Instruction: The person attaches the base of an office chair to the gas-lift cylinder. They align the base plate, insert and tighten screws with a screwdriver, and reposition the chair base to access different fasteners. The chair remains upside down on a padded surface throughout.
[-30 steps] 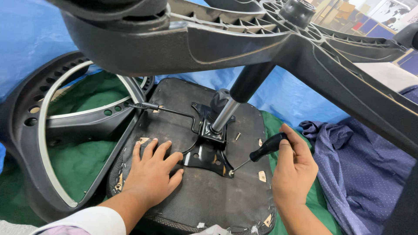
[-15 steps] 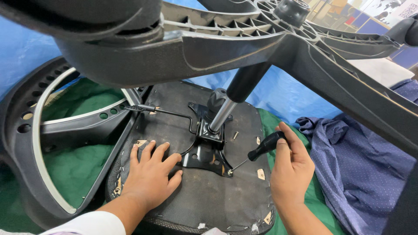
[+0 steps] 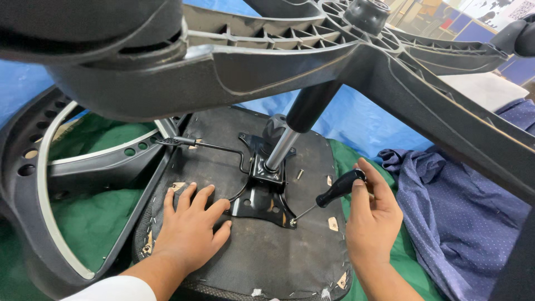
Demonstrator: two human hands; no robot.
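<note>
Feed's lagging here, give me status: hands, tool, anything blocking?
Left hand flat on seat underside, open. Right hand gripping screwdriver, tip at plate corner. Chair base overhead, crowds view; lever clear of hands.

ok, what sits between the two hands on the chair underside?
Head view: between the left hand and right hand lies the black metal mounting plate on the seat underside, with the screwdriver tip at the plate's near right corner.

Small tan rectangular tags dot the dark underside of the upturned chair seat — one by the left hand, several along its right edge; far off at top right, a white sign with a black square code pattern — partly cut off.
</note>
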